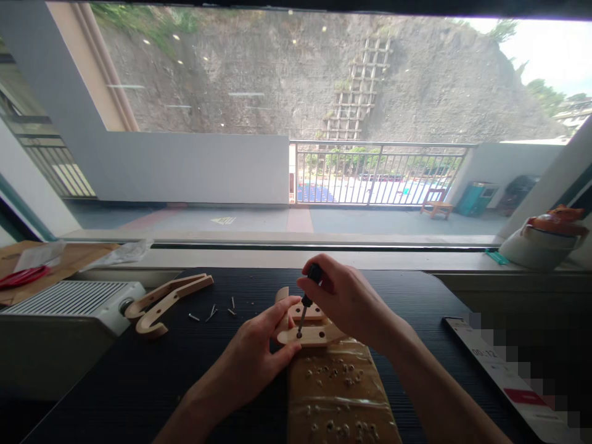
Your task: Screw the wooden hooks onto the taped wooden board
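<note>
My right hand (345,293) is wrapped round the black handle of a screwdriver (303,317). Its shaft slants down, with the tip at a dark hole in a pale wooden hook (333,335). My left hand (259,339) grips the near end of that hook between thumb and fingers. Behind it lies a second wooden piece (306,312), partly hidden by my hands. Both rest on a tape-wrapped brown block (337,388) pitted with many holes. Several loose screws (194,317) lie on the table to the left.
More wooden hooks (160,308) lie at the left edge of the black table (245,394). A white radiator (83,296) stands beyond them, near red-handled scissors (25,277). At right is a phone-like device (494,364), partly pixelated. A pot (536,243) stands on the windowsill.
</note>
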{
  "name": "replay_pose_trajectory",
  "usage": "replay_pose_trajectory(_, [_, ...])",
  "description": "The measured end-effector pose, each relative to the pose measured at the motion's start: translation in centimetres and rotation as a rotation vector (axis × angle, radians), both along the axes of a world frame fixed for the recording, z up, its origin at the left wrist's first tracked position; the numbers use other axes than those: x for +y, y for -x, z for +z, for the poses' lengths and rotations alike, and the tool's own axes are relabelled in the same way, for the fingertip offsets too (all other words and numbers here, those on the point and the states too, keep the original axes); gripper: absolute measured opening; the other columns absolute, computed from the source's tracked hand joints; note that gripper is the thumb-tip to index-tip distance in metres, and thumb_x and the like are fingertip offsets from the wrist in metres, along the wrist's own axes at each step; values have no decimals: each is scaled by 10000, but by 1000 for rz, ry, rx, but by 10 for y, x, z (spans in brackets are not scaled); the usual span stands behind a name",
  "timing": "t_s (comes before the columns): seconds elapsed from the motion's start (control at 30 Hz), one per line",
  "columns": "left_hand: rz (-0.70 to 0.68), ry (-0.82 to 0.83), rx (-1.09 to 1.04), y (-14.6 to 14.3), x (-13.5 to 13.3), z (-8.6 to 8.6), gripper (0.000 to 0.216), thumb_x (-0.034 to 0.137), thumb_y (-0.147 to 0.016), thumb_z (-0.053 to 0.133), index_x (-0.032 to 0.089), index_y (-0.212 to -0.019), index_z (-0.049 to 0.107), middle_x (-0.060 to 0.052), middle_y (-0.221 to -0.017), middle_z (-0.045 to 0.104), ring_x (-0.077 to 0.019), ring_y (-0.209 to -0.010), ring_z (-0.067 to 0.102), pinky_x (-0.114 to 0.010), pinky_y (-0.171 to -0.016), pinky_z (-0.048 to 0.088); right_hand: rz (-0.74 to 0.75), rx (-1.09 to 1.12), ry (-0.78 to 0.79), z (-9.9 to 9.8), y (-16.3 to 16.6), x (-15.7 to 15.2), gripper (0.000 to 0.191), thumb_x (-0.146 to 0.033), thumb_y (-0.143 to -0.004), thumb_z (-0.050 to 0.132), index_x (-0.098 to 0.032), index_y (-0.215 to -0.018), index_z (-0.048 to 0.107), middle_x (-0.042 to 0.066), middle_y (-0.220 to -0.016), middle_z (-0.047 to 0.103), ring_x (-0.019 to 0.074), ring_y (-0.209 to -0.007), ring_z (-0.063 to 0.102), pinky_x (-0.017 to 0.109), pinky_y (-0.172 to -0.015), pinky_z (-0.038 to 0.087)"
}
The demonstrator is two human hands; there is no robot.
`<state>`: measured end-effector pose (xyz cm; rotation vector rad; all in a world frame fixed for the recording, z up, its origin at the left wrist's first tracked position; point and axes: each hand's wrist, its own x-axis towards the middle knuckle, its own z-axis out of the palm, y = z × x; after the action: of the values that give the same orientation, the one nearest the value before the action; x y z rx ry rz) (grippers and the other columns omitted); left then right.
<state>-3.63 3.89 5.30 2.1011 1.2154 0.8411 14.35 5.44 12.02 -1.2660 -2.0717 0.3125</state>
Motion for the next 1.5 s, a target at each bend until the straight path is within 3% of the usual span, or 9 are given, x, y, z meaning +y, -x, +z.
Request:
replay_pose_trajectory(0.87, [25, 11, -6, 2, -1, 0, 591, 182, -724, 592, 262, -1290, 444, -20, -1030, 630, -165, -895, 588, -273, -880, 445, 35, 52, 30, -1, 2, 0, 130, -331, -852, 473, -214, -874, 526, -37, -644, 529, 98, -566, 409, 223, -526, 302])
replay_pose_trajectory(1.1, [0, 11, -37, 0, 0, 1, 556, 161, -726, 584, 255, -1262, 467, 14, -915, 633, -131, -810, 592, -229, -821, 454, 33, 42, 26, 0, 2, 0, 133, -329, -851, 474, -210, -866, 530, -31, -646, 537, 98, -551, 399, 221, -512, 306])
replay_pose_trajectory(1.5, [-35, -10, -46, 2, 5, -8, 588, 148, -736, 574, 256, -1291, 415, 22, -914, 616, -119, -796, 597, -229, -821, 457, 33, 50, 22, 1, 3, -3, 127, -334, -850, 477, -216, -852, 522, -31, -654, 554, 101, -569, 423, 221, -532, 314])
